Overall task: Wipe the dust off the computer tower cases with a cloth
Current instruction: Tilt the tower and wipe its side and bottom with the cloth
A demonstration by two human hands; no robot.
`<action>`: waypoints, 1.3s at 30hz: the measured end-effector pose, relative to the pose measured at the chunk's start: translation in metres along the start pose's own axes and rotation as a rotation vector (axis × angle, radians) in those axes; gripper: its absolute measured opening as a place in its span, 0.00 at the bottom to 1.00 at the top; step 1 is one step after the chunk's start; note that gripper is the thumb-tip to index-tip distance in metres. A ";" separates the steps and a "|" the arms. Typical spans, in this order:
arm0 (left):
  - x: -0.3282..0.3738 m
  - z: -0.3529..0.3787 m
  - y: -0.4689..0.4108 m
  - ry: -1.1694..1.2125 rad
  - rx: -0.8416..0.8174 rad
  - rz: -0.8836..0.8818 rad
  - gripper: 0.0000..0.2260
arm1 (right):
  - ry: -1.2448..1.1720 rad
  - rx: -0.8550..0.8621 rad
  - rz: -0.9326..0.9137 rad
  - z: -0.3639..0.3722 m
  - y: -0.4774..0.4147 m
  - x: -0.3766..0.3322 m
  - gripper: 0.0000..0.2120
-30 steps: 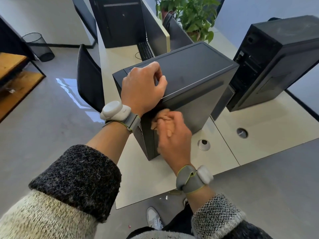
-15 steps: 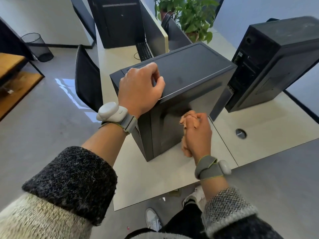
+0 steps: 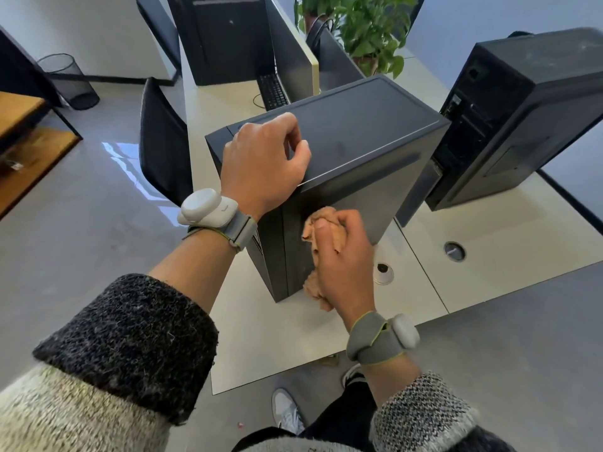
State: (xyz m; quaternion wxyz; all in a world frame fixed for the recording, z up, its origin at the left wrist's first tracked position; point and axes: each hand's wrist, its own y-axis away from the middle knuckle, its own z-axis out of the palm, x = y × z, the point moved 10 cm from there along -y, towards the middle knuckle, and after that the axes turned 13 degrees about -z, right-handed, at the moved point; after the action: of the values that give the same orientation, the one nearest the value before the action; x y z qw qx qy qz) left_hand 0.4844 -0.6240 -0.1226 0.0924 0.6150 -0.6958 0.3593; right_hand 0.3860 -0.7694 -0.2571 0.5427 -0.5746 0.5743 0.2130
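Peach cloth (image 3: 321, 223) is bunched in the curled fingers of the right hand (image 3: 346, 265), pressed low on the side panel of the near tower case (image 3: 359, 132), wrist cocked. The left hand (image 3: 264, 161), loosely fisted and holding nothing, braces its top edge. This side looks mid-wipe; the second tower (image 3: 522, 119) on the desk (image 3: 489, 256) likely remains.

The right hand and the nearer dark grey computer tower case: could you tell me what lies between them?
In the head view, a crumpled peach cloth, gripped by the right hand, lies against the dark grey tower case.
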 end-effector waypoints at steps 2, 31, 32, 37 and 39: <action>0.001 -0.001 -0.001 -0.001 0.006 0.001 0.08 | -0.004 -0.004 0.035 0.004 0.001 0.005 0.03; 0.013 0.010 0.001 -0.234 -0.149 0.006 0.08 | -0.039 -0.102 0.456 -0.023 -0.023 0.077 0.07; 0.015 0.014 0.001 -0.262 -0.200 0.011 0.08 | -0.011 -0.106 0.406 -0.028 -0.031 0.071 0.07; 0.061 0.031 0.005 -0.319 -0.276 0.042 0.10 | -0.125 0.026 0.210 -0.038 -0.043 0.051 0.04; 0.080 0.040 0.001 -0.351 -0.226 0.045 0.12 | -0.212 0.033 0.349 -0.034 -0.032 0.076 0.05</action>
State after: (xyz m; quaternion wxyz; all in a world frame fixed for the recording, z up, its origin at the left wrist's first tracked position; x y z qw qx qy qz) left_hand 0.4781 -0.7115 -0.1058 0.0302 0.6382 -0.7506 0.1684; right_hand 0.4203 -0.8395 -0.3000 0.5643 -0.4319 0.6081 0.3538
